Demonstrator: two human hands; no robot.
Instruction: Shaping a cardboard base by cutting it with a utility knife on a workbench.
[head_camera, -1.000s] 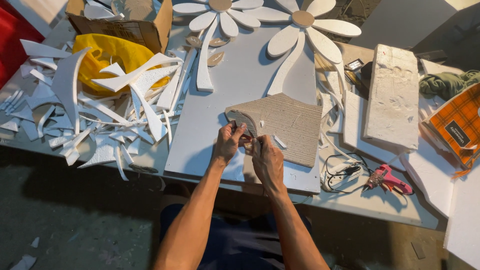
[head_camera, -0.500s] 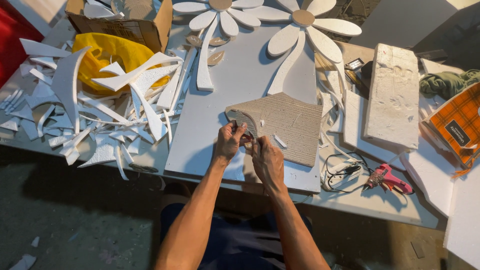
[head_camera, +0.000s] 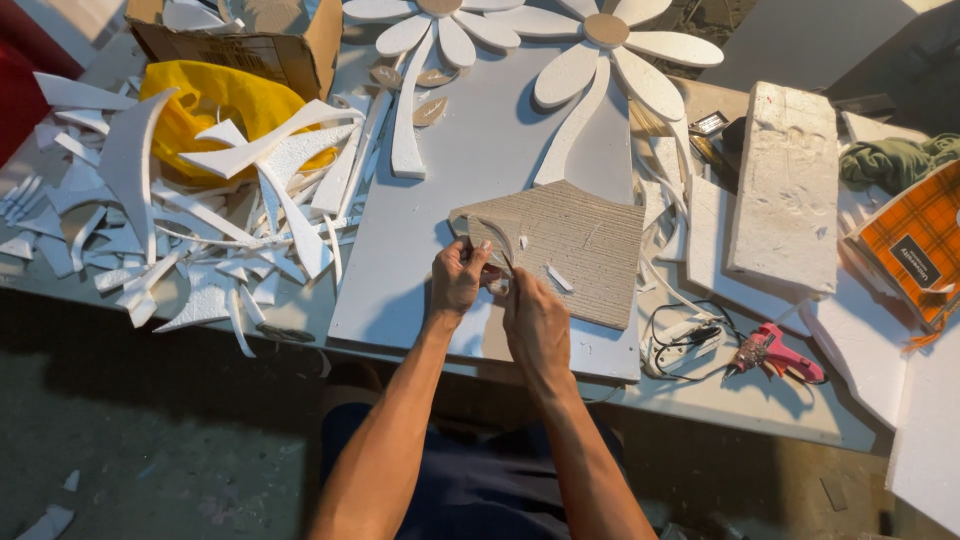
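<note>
Both hands meet at the cardboard sheet (head_camera: 575, 250) lying on the white board (head_camera: 450, 190): left hand (head_camera: 457, 280) fingers pinching its curved cut edge, right hand (head_camera: 537, 325) fingers curled tight beside, pink glue gun (head_camera: 775, 352) lying well apart on the worktop (head_camera: 740, 400).

Left hand (head_camera: 457, 280) and right hand (head_camera: 535, 320) meet at the cardboard sheet (head_camera: 580, 250), pinching its curved edge. White board (head_camera: 440, 200) underneath; glue gun (head_camera: 775, 352) well right.
</note>
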